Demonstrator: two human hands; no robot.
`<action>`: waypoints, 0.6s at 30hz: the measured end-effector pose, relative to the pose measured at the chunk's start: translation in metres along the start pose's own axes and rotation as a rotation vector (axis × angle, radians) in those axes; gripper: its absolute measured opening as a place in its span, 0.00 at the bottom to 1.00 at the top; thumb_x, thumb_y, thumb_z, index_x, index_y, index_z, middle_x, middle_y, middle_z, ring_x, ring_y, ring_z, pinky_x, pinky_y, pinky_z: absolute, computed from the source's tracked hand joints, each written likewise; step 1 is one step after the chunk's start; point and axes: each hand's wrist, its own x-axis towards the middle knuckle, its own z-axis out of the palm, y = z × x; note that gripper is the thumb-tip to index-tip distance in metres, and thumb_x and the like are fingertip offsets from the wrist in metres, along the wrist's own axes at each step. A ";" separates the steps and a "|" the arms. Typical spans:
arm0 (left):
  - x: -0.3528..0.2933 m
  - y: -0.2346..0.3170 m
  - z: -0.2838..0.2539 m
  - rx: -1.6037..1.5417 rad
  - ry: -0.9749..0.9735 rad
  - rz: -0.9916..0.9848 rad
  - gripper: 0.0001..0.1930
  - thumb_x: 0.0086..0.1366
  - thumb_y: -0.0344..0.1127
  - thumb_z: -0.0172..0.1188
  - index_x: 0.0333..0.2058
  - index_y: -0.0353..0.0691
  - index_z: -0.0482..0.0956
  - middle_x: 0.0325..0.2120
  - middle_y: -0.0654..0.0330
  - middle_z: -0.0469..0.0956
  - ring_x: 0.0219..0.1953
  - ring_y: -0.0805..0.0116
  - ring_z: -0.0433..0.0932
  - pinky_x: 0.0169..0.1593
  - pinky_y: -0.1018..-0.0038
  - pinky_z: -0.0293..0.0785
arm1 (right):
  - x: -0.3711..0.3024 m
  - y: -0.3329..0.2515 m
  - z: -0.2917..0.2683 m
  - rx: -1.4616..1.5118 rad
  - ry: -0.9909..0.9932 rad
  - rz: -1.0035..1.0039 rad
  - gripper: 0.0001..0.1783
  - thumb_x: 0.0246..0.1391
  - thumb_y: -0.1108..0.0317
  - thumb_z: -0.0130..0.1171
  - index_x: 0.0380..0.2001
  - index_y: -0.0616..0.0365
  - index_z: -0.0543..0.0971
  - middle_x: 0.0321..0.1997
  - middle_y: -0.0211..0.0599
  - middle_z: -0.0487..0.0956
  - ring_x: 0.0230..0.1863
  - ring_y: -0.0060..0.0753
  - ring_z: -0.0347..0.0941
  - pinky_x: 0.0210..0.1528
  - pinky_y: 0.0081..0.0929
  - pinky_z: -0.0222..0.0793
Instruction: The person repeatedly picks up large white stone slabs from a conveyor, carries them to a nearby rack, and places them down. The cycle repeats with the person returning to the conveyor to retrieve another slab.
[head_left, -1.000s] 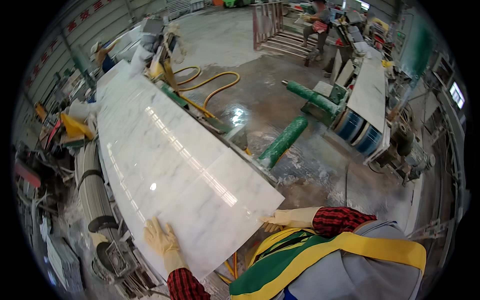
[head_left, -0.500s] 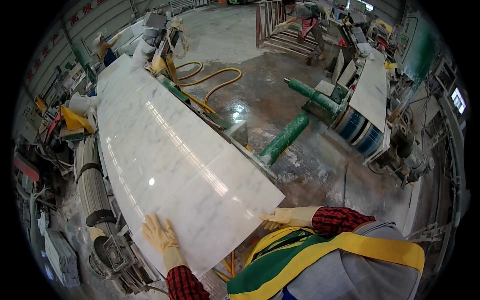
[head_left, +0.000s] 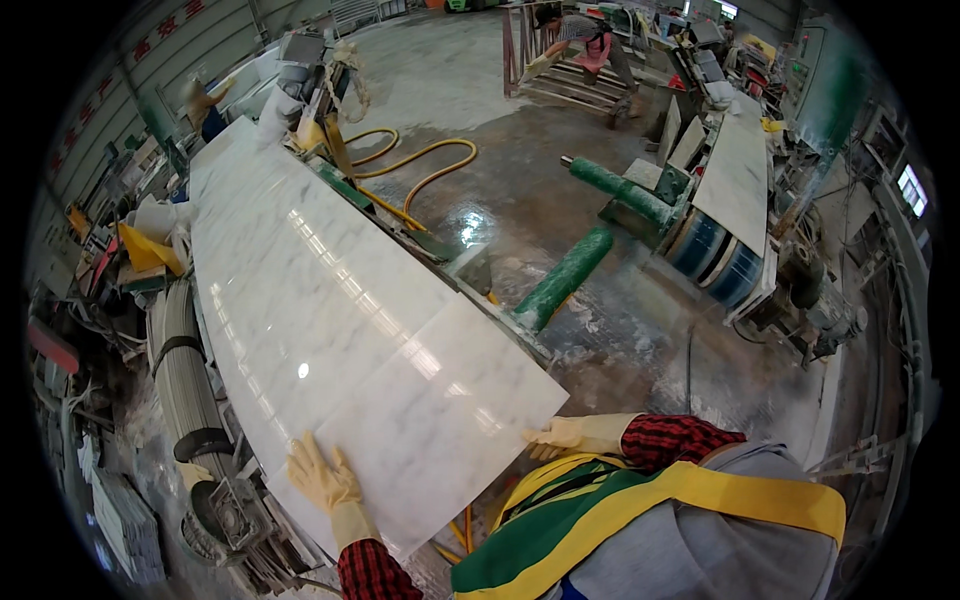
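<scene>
A polished white marble slab point(head_left: 440, 430) with grey veining lies flat at the near end of a long row of similar white slabs point(head_left: 290, 260). A faint seam parts it from the one beyond. My left hand point(head_left: 325, 480), in a cream rubber glove, rests flat on its left side, fingers spread. At the near right edge is my right hand point(head_left: 555, 436), gloved alike, with its fingers bent together against the slab's edge. The slab hides part of those fingertips. Red-and-black checked sleeves cover both forearms, and a green-and-yellow apron point(head_left: 580, 530) covers my front.
Green rollers point(head_left: 565, 280) jut out right of the slabs, facing another conveyor point(head_left: 735, 190). A yellow hose point(head_left: 440, 170) curls on the wet floor. Bundled strips point(head_left: 185, 370) and stacked tiles point(head_left: 128, 520) stand left. One person point(head_left: 590, 50) bends by a rack; another point(head_left: 207, 108) works far left.
The view has shifted slightly. Both my hands keep their places on the slab. The person by the rack has bent lower.
</scene>
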 end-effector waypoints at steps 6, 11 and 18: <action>-0.002 0.005 -0.011 0.019 -0.047 -0.025 0.32 0.71 0.51 0.53 0.71 0.51 0.63 0.73 0.51 0.59 0.74 0.44 0.54 0.76 0.54 0.46 | 0.015 0.016 -0.003 0.042 0.009 0.016 0.44 0.64 0.34 0.55 0.57 0.73 0.76 0.55 0.54 0.81 0.52 0.37 0.79 0.55 0.29 0.75; -0.004 0.001 -0.006 0.045 -0.071 -0.039 0.33 0.72 0.52 0.52 0.72 0.51 0.61 0.73 0.52 0.59 0.74 0.43 0.53 0.76 0.53 0.45 | 0.012 0.017 -0.001 0.026 0.019 -0.031 0.44 0.62 0.34 0.58 0.55 0.72 0.77 0.55 0.57 0.81 0.50 0.43 0.81 0.50 0.33 0.78; -0.007 0.000 -0.002 0.071 -0.083 -0.044 0.34 0.72 0.54 0.52 0.72 0.50 0.61 0.74 0.53 0.57 0.74 0.44 0.53 0.76 0.53 0.44 | 0.043 0.034 -0.004 0.050 0.024 -0.018 0.42 0.61 0.36 0.60 0.55 0.71 0.77 0.54 0.59 0.82 0.46 0.47 0.83 0.46 0.35 0.81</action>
